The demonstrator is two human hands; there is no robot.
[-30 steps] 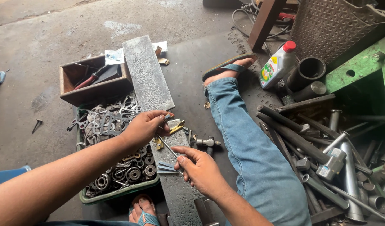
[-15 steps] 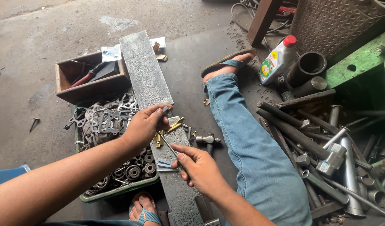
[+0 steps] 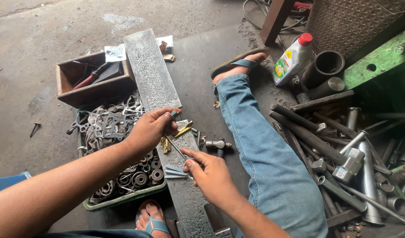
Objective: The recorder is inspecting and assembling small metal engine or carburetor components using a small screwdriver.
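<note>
Fingers of the left hand (image 3: 150,128) pinch the upper end of a thin, straight metal rod (image 3: 176,150) at mid-frame, while the right hand (image 3: 209,173) closes thumb and forefinger on its lower end. Both hands hover over a long grey steel bar (image 3: 150,72) running from upper centre to the bottom edge. Small brass-coloured pieces (image 3: 184,130) lie on that bar just beside the rod. Left of it sits a green plastic tray of bearings and gaskets (image 3: 123,199).
</note>
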